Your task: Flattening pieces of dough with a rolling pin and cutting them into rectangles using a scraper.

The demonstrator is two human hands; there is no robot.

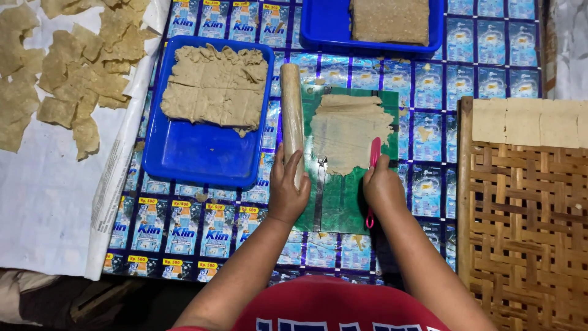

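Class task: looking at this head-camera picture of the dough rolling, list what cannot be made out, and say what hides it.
- Far blue tray, head view: its back is cut off by the top edge.
- Pink tool: its middle is hidden inside the right hand.
- Rolling pin: its near end is covered by the left hand.
- Woven mat: runs past the right and bottom edges.

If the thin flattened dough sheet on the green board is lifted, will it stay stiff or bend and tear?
The dough sheet looks thin with ragged edges, so it would probably flop and tear. It seems pressed onto the green board, so likely sticks.
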